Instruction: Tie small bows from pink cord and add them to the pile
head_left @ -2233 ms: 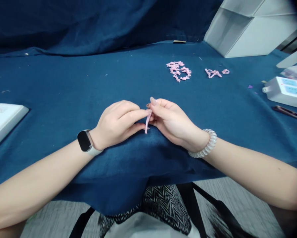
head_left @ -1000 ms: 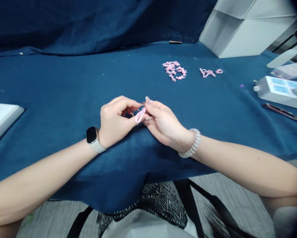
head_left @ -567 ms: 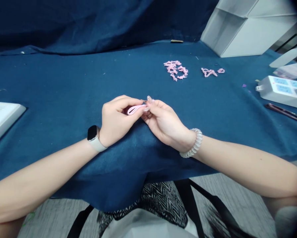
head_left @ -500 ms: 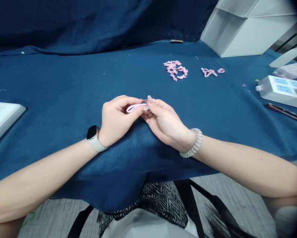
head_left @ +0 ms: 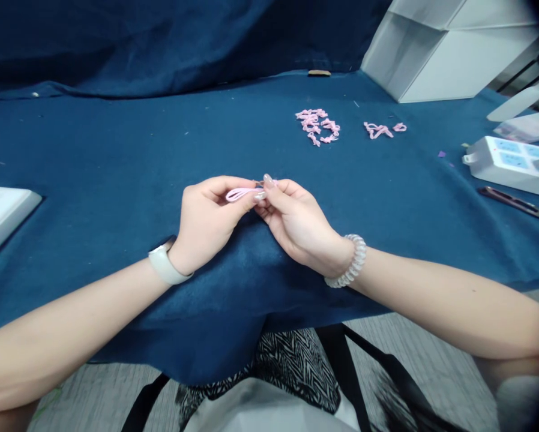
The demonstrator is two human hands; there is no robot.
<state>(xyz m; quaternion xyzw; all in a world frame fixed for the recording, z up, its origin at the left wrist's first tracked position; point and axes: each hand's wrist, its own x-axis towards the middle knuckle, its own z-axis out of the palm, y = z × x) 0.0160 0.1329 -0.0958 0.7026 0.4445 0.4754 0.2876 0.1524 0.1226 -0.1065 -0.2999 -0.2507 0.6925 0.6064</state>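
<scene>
My left hand [head_left: 209,219] and right hand [head_left: 299,219] pinched a looped pink cord [head_left: 237,194] near the front edge of the blue cloth-covered bench [head_left: 116,150], well apart from knotted pink cords [head_left: 312,124].

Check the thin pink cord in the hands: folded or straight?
Folded: the pink cord doubles back into a narrow loop at the left hand.

Your left hand [head_left: 209,222]: glossy thumbnail [head_left: 260,196], pale-banded watch [head_left: 164,267], bare forearm [head_left: 93,315] | your right hand [head_left: 299,222]: glossy thumbnail [head_left: 268,180], clear coiled bracelet [head_left: 348,268], bare forearm [head_left: 436,294] | below the near edge of the tabletop [head_left: 138,150]: your pale grey garment [head_left: 269,411], black-and-white zigzag cloth [head_left: 296,366] at your lap
</scene>
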